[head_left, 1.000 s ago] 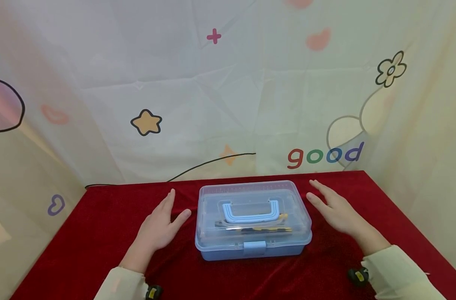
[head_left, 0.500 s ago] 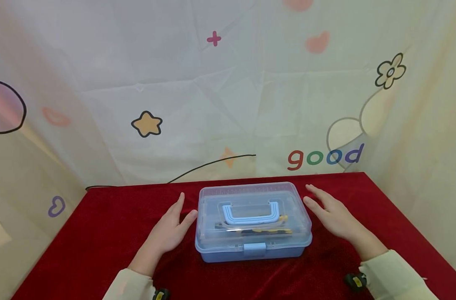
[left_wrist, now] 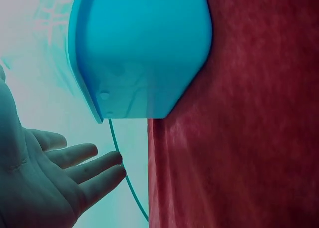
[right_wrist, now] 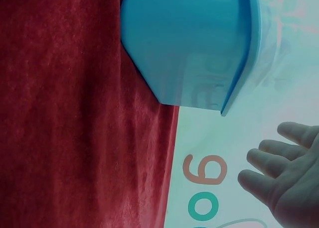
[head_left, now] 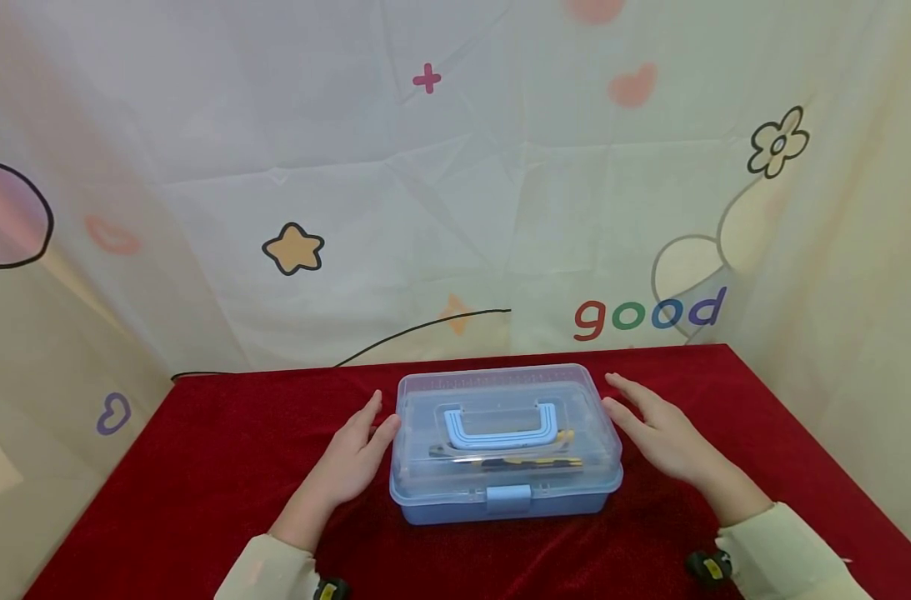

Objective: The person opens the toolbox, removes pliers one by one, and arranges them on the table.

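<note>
A blue plastic storage box [head_left: 508,505] with a clear lid and a light-blue handle [head_left: 503,437] stands closed in the middle of the head view. Through the lid, yellow-and-black items show dimly; their kind is unclear. Beside the box's left side is my left hand [head_left: 347,460], fingers extended, thumb tip near the lid's edge; whether it touches is hard to tell. On the other side my right hand [head_left: 668,440] is held with straight fingers, close to the box. Both wrist views show the box's side wall [left_wrist: 144,54] with an open palm [right_wrist: 294,180] apart from it.
Dark red cloth [head_left: 200,483] covers the table beneath the box. Behind it hangs a pale printed curtain [head_left: 455,208] with a star, a flower and the word "good". A thin dark cable [head_left: 417,327] runs along the curtain above the table's back edge.
My left hand has moved right, nearer to the box. The right hand has shifted slightly left towards it. The box has stayed in place, its lid and latch unchanged.
</note>
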`<action>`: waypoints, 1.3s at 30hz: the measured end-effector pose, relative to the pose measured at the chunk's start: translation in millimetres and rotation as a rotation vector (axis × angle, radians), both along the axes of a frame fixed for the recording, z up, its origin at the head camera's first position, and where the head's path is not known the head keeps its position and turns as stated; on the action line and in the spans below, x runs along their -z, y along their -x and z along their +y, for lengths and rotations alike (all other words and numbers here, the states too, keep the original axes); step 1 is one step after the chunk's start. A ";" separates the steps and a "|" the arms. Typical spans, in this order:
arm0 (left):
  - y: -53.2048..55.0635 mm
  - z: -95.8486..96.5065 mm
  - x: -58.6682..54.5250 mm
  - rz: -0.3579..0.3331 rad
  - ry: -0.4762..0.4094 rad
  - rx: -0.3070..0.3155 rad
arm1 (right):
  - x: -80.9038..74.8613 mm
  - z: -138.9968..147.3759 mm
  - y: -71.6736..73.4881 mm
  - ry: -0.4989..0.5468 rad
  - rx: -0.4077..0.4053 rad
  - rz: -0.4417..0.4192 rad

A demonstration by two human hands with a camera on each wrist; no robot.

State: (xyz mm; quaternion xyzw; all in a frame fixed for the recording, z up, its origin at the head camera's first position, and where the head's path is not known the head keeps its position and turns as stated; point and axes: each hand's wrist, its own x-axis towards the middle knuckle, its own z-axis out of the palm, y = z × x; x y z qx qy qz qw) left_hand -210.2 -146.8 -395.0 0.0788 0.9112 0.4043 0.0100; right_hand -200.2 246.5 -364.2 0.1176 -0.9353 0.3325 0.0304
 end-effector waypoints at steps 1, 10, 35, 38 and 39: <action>0.0 1.4 -0.2 -0.005 -0.015 -0.002 | -0.1 -0.5 -0.2 0.000 -0.001 -0.001; -2.0 15.5 -2.6 -0.090 -0.166 -0.047 | 2.5 -3.9 -1.0 0.012 -0.022 0.001; -0.8 24.4 -11.8 -0.285 -0.459 -0.062 | -10.1 -23.6 -21.4 0.051 -0.039 0.036; -0.3 23.2 -11.1 -0.297 -0.464 -0.056 | -14.6 -29.2 -27.7 0.059 -0.033 0.066; -0.2 22.9 -10.8 -0.299 -0.467 -0.054 | -15.8 -31.0 -29.8 0.060 -0.030 0.075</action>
